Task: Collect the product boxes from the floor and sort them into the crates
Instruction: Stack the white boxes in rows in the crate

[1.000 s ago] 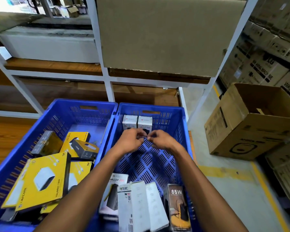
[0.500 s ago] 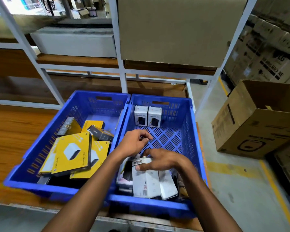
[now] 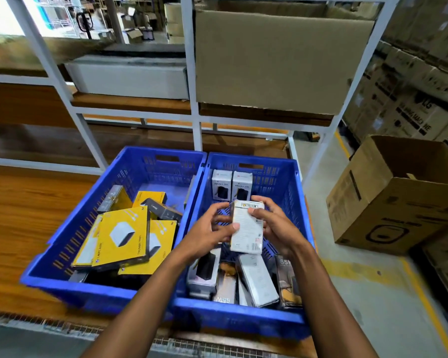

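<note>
Two blue crates stand side by side on a wooden shelf. The left crate (image 3: 70,223) holds several yellow product boxes (image 3: 124,235) and a few dark ones. Inside the right crate (image 3: 294,197), two white boxes (image 3: 232,186) stand upright at the far wall, and several boxes (image 3: 254,280) lie at the near end. Above the right crate I hold a white product box (image 3: 246,229) upright with both hands. My left hand (image 3: 208,229) grips its left side with the thumb on the front. Round its right side curls my right hand (image 3: 274,224).
A large open cardboard carton (image 3: 398,200) stands on the concrete floor to the right, by a yellow floor line. Stacked cartons (image 3: 419,104) fill the right wall. White shelf posts (image 3: 195,120) rise behind the crates, with a big cardboard box (image 3: 274,60) on the shelf above.
My hands came back from the far end of the right crate to its near end. They picked up a white box there and raised it over the crate. The view pulled back.
</note>
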Demonstrator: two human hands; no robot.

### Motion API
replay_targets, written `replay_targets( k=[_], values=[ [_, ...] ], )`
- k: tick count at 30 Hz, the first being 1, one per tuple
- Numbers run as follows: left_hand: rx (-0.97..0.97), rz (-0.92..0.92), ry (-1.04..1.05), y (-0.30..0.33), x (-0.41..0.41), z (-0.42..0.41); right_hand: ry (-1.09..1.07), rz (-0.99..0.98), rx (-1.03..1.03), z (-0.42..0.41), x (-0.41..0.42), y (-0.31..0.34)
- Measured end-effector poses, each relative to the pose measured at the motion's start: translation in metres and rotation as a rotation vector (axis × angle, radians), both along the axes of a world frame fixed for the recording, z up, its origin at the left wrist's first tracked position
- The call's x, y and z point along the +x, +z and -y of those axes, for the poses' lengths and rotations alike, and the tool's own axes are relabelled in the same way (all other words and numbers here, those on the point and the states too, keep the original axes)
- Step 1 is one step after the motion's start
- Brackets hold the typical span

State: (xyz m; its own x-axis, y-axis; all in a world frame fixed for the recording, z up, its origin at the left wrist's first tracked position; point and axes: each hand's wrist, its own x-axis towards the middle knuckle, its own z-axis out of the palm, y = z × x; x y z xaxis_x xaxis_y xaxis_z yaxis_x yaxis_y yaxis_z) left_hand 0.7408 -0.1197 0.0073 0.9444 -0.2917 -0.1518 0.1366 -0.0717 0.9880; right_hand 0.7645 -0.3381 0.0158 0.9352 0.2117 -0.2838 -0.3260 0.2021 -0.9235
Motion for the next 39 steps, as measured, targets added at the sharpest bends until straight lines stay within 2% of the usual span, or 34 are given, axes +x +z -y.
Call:
replay_targets(
  k=[2, 4, 7, 9, 11, 16, 20, 23, 32, 39],
  values=[
    [-0.032, 0.01, 0.026, -0.002, -0.003, 0.003, -0.031, -0.002, 0.036, -0.003, 0.002, -0.002],
    [-0.029, 0.042, 0.104, -0.004, -0.002, 0.005, -0.089, 0.021, -0.013, -0.011, 0.001, -0.002],
    [0.062, 0.134, 0.261, -0.009, 0.001, 0.014, -0.273, 0.196, -0.308, -0.022, -0.003, -0.003],
    [0.114, 0.198, 0.335, -0.009, -0.001, 0.021, -0.338, 0.299, -0.412, -0.026, -0.006, -0.007],
    [0.094, 0.231, 0.344, -0.01, -0.002, 0.026, -0.333, 0.28, -0.359, -0.028, -0.007, -0.008],
    [-0.002, 0.245, 0.182, -0.008, 0.0, 0.027, -0.306, 0.083, -0.157, -0.02, -0.003, -0.001],
    [-0.039, 0.172, 0.147, -0.009, 0.001, 0.031, -0.154, -0.075, 0.144, -0.018, -0.011, 0.011],
    [-0.076, 0.081, 0.131, -0.01, 0.002, 0.033, -0.083, -0.108, 0.21, -0.017, -0.012, 0.009],
    [-0.016, 0.12, 0.147, -0.007, -0.002, 0.033, -0.242, 0.041, 0.042, -0.014, -0.011, 0.003],
    [-0.019, 0.111, 0.087, -0.005, -0.007, 0.032, -0.218, 0.172, -0.186, -0.023, -0.019, 0.007]
  ],
)
